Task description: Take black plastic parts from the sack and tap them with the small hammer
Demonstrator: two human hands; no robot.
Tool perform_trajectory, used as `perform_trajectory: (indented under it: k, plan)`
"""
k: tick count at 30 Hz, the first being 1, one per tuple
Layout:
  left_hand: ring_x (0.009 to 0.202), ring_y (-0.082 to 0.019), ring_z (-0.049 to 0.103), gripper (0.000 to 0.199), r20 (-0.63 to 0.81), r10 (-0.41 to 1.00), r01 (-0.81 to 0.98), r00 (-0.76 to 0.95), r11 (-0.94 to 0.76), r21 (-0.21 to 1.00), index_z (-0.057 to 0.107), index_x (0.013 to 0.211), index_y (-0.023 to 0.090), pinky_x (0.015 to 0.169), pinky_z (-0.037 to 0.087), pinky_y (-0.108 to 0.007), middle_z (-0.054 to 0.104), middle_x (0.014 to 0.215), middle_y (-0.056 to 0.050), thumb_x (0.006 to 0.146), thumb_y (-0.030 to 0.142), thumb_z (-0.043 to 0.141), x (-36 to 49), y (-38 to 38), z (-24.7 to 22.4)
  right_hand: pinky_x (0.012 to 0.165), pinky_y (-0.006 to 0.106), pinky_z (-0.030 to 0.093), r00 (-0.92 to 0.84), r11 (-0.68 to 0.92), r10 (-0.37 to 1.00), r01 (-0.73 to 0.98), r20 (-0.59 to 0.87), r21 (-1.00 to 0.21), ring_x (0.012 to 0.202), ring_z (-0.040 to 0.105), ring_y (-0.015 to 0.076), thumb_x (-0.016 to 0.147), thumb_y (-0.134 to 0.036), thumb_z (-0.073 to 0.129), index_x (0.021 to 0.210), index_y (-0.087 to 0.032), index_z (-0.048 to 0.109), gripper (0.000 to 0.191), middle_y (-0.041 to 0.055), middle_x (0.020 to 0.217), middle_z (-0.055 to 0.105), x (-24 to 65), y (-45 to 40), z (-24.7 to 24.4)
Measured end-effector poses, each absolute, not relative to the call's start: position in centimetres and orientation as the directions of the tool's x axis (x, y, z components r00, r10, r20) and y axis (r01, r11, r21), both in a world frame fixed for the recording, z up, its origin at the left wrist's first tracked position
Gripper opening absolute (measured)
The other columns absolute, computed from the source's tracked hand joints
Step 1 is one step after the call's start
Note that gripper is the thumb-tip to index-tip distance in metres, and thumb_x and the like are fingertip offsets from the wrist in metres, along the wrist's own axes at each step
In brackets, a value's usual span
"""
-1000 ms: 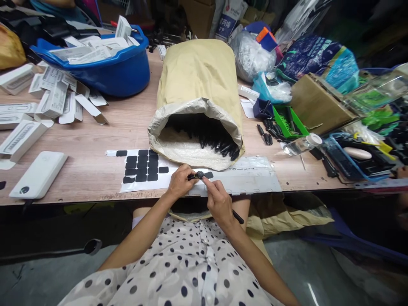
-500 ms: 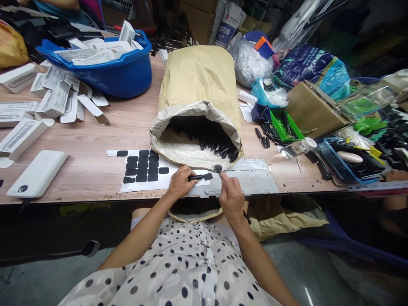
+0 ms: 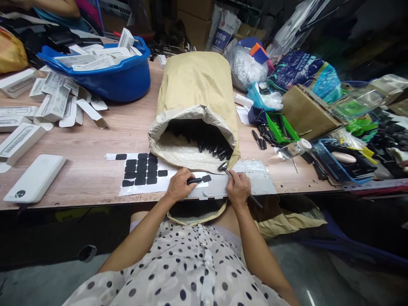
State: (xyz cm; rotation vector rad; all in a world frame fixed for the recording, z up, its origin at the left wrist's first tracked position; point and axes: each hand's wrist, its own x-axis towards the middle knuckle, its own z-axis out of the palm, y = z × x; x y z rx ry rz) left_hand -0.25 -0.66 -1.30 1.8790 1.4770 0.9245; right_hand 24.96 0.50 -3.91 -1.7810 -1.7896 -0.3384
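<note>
My left hand [image 3: 180, 183] is closed on a slim black piece [image 3: 194, 180] at the table's front edge, its end beside a small black pad [image 3: 207, 178]. My right hand [image 3: 238, 187] grips a small hammer [image 3: 223, 166]; the metal head points up and left, and the dark handle end sticks out below the hand. Just behind both hands, a beige sack [image 3: 197, 80] lies with its mouth facing me and many black pieces [image 3: 215, 146] inside. Left of my left hand, a white sheet [image 3: 162, 182] bears rows of black rounded pads [image 3: 141, 170].
A blue basin [image 3: 117, 80] of white boxes stands at the back left, with a white power bank [image 3: 35, 178] nearer. On the right are a green tray [image 3: 282, 127], a clear bottle [image 3: 293, 149] and a blue-rimmed basket [image 3: 338, 165]. A person's arm shows at top left.
My right hand has moved slightly right and now holds the hammer upright enough that its metal head and handle show. My left hand stays nearly in place. The camera view has shifted slightly.
</note>
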Motion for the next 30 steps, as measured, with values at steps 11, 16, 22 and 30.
perform_trajectory:
  k: [11,16,22,30]
  plan:
    - [0.075,-0.021,0.069,0.011,-0.061,0.879,0.540,0.473,-0.234,0.808,0.069,0.093,0.023,0.065,0.051,-0.028,0.073,0.083,-0.003,0.088,0.029,0.061,-0.1,-8.5,-1.3,0.074,0.033,0.035,0.069,0.057,0.842,0.975,0.536,-0.215,0.081,0.048,0.0213,0.093,-0.022,0.049,0.105,-0.023,0.075,0.028,0.0070,0.086,0.061,24.7,0.5,-4.0]
    - [0.071,-0.029,0.071,0.010,-0.400,0.881,0.798,0.253,0.043,0.601,0.068,0.077,0.022,0.066,0.053,-0.038,0.071,0.073,-0.008,0.082,0.019,0.059,-0.2,-8.8,-4.7,0.073,0.033,0.034,0.085,0.052,0.837,0.971,0.541,-0.234,0.080,0.048,0.0215,0.093,-0.023,0.049,0.105,-0.023,0.075,0.029,0.0075,0.086,0.061,24.5,0.5,-3.9]
    - [0.072,-0.025,0.071,0.015,-0.368,0.836,0.697,0.406,-0.023,0.717,0.074,0.089,0.022,0.061,0.051,-0.032,0.074,0.078,-0.004,0.076,0.024,0.067,0.6,-7.8,-1.4,0.073,0.033,0.034,0.092,0.052,0.841,0.967,0.533,-0.248,0.081,0.047,0.0218,0.092,-0.020,0.048,0.105,-0.022,0.075,0.030,0.0077,0.086,0.061,24.4,0.5,-3.9]
    - [0.076,-0.020,0.067,0.021,0.039,0.997,0.597,-0.065,0.008,0.802,0.068,0.084,0.018,0.068,0.052,-0.031,0.071,0.081,-0.007,0.091,0.031,0.054,3.7,6.0,3.0,0.073,0.033,0.035,0.091,0.058,0.837,0.966,0.540,-0.252,0.081,0.048,0.0211,0.092,-0.020,0.048,0.105,-0.022,0.075,0.030,0.0074,0.087,0.060,24.2,0.5,-4.0]
